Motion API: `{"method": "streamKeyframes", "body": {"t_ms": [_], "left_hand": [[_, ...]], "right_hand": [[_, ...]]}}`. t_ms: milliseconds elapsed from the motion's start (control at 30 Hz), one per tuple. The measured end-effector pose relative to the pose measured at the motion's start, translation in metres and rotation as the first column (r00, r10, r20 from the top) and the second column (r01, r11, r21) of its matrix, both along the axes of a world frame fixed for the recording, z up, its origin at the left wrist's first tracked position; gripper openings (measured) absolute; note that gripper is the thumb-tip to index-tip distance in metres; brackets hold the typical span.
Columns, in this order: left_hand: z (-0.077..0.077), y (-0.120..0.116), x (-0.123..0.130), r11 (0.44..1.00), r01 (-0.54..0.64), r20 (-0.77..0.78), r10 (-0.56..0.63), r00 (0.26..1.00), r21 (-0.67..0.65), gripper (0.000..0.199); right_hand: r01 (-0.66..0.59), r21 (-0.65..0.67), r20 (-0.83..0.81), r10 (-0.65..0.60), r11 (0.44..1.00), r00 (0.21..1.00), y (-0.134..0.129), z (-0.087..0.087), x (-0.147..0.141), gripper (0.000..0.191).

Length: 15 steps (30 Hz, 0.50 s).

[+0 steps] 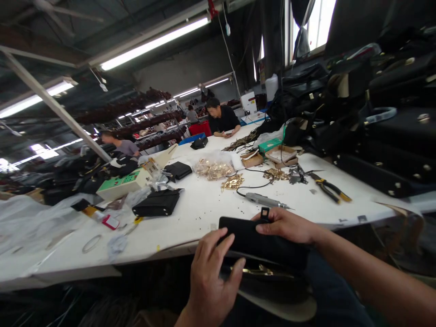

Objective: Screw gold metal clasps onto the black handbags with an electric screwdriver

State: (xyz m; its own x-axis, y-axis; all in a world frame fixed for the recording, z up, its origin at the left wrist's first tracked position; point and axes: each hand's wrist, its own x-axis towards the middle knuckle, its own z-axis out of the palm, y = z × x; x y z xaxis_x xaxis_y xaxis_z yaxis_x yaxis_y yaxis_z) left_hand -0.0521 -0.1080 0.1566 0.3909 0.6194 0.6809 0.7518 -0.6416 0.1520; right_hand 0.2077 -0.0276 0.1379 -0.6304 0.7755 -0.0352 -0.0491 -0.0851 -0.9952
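Holding a black handbag at chest level just off the near edge of the desk, the right hand lies across its top at 1 o'clock, fingers curled over the edge beside a small black tab that points to 12 o'clock. The left hand grips the 7 o'clock end, closer to the camera. The bag's long axis runs from 10 o'clock to 4 o'clock, with a gold-toned fitting showing along its lower edge.

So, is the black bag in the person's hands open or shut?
Open: the black bag has its upper panel parted from the lower part, gold hardware showing between.
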Motion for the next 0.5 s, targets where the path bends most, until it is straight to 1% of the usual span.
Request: {"method": "streamKeyframes", "body": {"t_ms": [67,133,167,233,300,400,500], "left_hand": [[0.0,0.013,0.018,0.997,-0.021,0.036,0.024,0.999,-0.077,0.044],[-0.007,0.024,0.034,0.985,-0.001,0.034,0.007,0.999,-0.172,0.045],[-0.012,0.027,0.04,0.975,0.01,0.022,-0.005,1.0,-0.222,0.04],[-0.022,0.03,0.052,0.952,0.013,-0.021,-0.021,1.0,-0.306,0.024],[-0.028,0.029,0.059,0.938,-0.005,-0.067,-0.02,0.998,-0.346,0.012],[-0.033,0.03,0.062,0.94,-0.027,-0.09,-0.004,0.996,-0.34,0.013],[-0.038,0.041,0.059,0.94,-0.014,-0.066,-0.009,0.998,-0.341,0.014]], "right_hand": [[-0.091,0.142,0.118,0.075,0.986,0.99,-0.007,-0.002,0.0,0.034],[-0.133,0.206,0.172,0.097,0.969,0.98,-0.015,-0.006,-0.001,0.035],[-0.135,0.211,0.168,0.1,0.968,0.981,-0.019,-0.008,-0.002,0.037],[-0.119,0.19,0.114,0.099,0.974,0.989,-0.024,-0.014,-0.003,0.04],[-0.093,0.168,0.051,0.085,0.981,0.995,-0.025,-0.019,-0.004,0.042],[-0.046,0.146,0.015,0.044,0.988,0.999,-0.02,-0.027,-0.006,0.043],[-0.016,0.101,0.023,0.013,0.995,1.0,-0.008,-0.033,-0.012,0.041]]}}
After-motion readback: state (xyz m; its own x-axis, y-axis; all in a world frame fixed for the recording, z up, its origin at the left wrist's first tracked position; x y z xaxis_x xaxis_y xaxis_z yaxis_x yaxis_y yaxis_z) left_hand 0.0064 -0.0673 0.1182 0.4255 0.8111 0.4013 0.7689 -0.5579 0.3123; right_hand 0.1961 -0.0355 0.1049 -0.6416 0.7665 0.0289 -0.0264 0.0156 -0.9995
